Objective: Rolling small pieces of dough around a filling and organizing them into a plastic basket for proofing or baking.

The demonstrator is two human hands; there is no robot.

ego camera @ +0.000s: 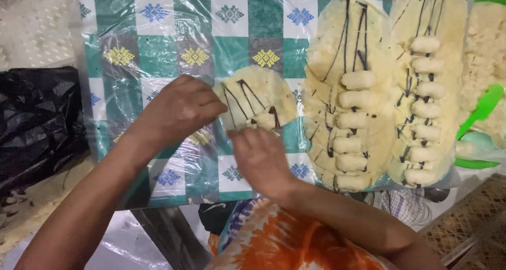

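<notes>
Head: both hands (179, 112) pinch crepe (258, 98) edges

Our left hand (176, 112) on left edge of round crepe (258, 97), dark stripes across it. Our right hand (261, 159) at its near edge. Filled crepes (350, 98) stacked right, green spatula (482, 109) far right.

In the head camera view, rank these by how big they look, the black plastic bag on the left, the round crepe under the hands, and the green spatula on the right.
1. Black plastic bag, largest, though the frame edge cuts it off.
2. Round crepe with dark drizzle, partly covered by the left hand and right hand.
3. Green spatula, smallest.
</notes>
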